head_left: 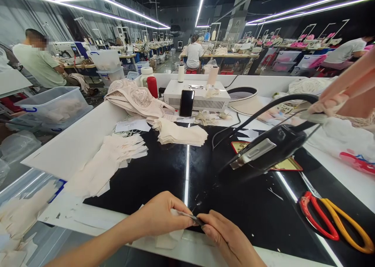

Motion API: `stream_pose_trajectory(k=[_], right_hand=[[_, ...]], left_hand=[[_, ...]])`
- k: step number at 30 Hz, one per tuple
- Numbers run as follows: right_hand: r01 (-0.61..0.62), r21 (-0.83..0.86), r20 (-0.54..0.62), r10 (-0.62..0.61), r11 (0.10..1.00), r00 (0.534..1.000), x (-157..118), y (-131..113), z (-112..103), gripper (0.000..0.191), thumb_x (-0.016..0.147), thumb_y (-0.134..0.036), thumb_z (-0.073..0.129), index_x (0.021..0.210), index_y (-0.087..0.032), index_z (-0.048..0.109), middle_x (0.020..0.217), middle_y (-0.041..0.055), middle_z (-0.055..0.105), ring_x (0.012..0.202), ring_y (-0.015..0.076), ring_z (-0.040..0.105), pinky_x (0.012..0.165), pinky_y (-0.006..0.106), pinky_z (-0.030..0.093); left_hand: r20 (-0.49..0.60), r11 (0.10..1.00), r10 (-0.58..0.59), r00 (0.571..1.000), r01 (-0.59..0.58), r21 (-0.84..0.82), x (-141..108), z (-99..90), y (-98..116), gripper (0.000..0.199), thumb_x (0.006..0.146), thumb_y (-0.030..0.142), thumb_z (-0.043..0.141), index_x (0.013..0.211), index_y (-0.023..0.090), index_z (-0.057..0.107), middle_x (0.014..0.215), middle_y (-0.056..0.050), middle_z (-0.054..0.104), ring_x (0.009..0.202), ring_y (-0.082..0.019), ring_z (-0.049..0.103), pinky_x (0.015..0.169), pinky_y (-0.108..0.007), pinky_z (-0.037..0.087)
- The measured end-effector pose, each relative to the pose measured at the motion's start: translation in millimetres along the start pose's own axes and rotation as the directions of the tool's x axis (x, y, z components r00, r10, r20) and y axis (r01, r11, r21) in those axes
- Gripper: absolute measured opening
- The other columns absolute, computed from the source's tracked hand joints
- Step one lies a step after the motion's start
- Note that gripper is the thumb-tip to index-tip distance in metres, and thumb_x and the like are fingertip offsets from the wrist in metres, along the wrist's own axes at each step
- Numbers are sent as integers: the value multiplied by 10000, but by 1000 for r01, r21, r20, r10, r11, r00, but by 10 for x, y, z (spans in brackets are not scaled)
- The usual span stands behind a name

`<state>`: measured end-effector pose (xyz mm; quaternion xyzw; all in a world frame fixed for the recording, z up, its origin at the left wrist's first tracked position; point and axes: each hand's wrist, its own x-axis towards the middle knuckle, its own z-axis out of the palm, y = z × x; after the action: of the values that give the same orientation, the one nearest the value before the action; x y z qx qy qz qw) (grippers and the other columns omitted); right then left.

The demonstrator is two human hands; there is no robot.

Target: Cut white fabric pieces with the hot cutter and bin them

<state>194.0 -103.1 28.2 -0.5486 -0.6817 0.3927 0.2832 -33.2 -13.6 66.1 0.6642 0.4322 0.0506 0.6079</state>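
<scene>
Near the front edge of the black work surface [164,173], my left hand [164,216] is closed on a pale fabric piece [170,239], part of which hangs below the fingers. My right hand [225,235] pinches a small dark tool [199,221], whose tip meets the fabric at my left fingertips. The tool's exact kind is too small to tell. Beyond my hands lie a fanned pile of beige fabric pieces [108,157] and a neater stack [180,133].
Scissors with red and orange handles [319,210] lie at the right. Above the right side is a black cylindrical device [269,150] with a cable. Farther back are a phone [186,103], a white box [196,93] and a lace garment pile [134,97]. Other people sit beyond.
</scene>
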Motion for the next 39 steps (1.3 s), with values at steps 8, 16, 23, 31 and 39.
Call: stream_pose_trajectory(k=[8,16,23,31,39], right_hand=[[19,-11,-14,-19,1000,1000,3,23,21,548,1080,-609,326,1144,-288,765,852,31,675,771,164,671,754,255,540],[-7,0,-37,7,1000,999,-26,38,53,522,1076,-607,355,1140,-300,772,866,31,676,804,172,677,759,260,536],[80,5,-30,-80,997,996,-37,188,122,434,1096,-520,375,1186,-305,741,906,27,687,836,168,691,752,254,526],[71,20,-14,-71,997,997,-41,211,154,411,1102,-499,370,1199,-305,719,957,28,703,877,169,701,778,261,517],[63,39,-11,-63,997,998,-27,153,134,428,1097,-534,365,1105,-296,720,937,18,696,853,164,690,760,260,504]], left_hand=[[3,1000,9,1000,-9,12,13,19,28,310,865,439,700,900,181,868,614,21,526,581,-108,335,523,-253,254],[20,1000,3,1000,-4,24,-2,15,43,293,876,412,683,909,186,867,662,13,574,613,-116,376,547,-250,283],[12,998,-30,999,29,60,-7,28,90,283,840,411,689,908,205,870,703,3,653,614,-124,419,568,-250,314],[13,996,-42,999,41,84,-23,48,160,274,839,389,671,887,197,861,692,16,592,634,-121,407,553,-245,287],[24,998,-2,1000,1,63,-8,83,116,255,854,374,669,855,189,845,646,30,492,636,-122,386,573,-256,298]])
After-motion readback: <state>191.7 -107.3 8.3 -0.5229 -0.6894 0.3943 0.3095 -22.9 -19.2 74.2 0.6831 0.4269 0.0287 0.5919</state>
